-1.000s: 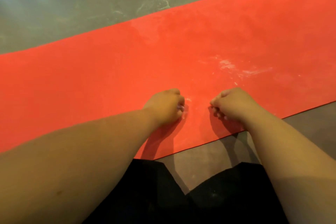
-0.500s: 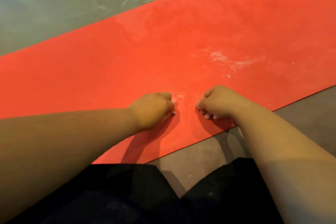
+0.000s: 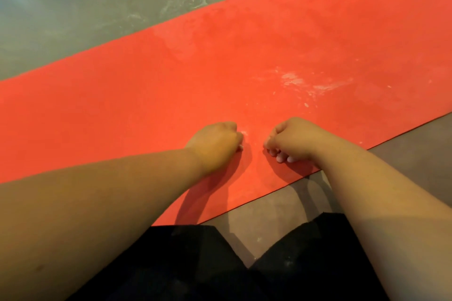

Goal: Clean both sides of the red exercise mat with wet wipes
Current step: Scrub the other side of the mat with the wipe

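While both hands sit curled on the mat (image 3: 122,110), close to its near edge, the step in hand looks like working at a small pale spot (image 3: 244,133) that lies between them. The left hand (image 3: 215,144) is balled into a fist with its knuckles down on the red surface, and the right hand (image 3: 296,139) is curled the same way just beside it, nails showing underneath. No wipe shows in either fist, and I cannot tell whether a scrap of one is tucked inside. The mat lies flat and unrolled on a grey floor (image 3: 73,7), running slantwise from the left up toward the far right. To do this step well, I would open a wipe flat under the fingers rather than rub with knuckles or nails. I would press evenly and pull in overlapping strokes from the mat's far edge toward its near edge. The bigger white smear (image 3: 305,83), further along the mat to the right of the hands, needs the same care. The far side of the mat also looks cloudy. Black trousers (image 3: 195,264) show just off the mat's near edge. No brand, label or writing can be read anywhere.
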`<state>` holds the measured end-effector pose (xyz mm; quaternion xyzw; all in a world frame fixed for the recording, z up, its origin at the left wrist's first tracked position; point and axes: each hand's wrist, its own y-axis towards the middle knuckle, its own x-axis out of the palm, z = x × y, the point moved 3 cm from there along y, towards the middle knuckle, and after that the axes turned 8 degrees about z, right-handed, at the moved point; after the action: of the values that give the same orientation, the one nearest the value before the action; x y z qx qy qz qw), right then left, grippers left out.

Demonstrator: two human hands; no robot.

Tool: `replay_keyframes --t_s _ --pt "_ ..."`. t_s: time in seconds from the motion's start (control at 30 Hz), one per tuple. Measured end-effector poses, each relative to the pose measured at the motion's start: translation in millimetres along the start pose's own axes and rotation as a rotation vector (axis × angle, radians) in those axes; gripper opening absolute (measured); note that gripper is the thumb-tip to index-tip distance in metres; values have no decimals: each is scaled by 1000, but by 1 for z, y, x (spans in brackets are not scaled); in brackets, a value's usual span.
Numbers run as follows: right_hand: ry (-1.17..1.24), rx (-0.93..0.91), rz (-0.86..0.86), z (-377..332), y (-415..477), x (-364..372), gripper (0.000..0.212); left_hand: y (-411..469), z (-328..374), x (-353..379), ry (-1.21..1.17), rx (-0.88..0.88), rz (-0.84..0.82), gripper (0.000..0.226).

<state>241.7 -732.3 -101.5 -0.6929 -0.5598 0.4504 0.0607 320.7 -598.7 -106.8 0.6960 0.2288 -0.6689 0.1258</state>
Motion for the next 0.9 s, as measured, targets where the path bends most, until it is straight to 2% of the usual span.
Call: replay_keyframes --t_s 0.13,0.2,0.37,0.43,0.57,0.63,0.8,0.9 --pt "43 1 -9 0 2 1 16 26 -14 -3 -21 -237 50 28" --pt "48 -6 -6 0 3 1 15 32 -13 -3 -16 -284 59 28" --pt "48 -4 -14 -2 3 1 17 4 8 -4 -36 -49 -65 24" --pt "54 7 -11 -3 2 1 17 10 4 -8 -12 -77 -65 23" --pt "93 -10 -11 1 0 1 14 40 -16 -11 -12 -335 5 23" --pt "97 -8 -12 3 2 1 15 38 -13 -10 -28 -322 -2 23" --pt "59 12 -21 -1 5 2 16 -8 11 -5 -76 -95 -109 17" --pt "52 15 -13 -2 4 2 18 5 1 -8 -110 -171 -73 18"
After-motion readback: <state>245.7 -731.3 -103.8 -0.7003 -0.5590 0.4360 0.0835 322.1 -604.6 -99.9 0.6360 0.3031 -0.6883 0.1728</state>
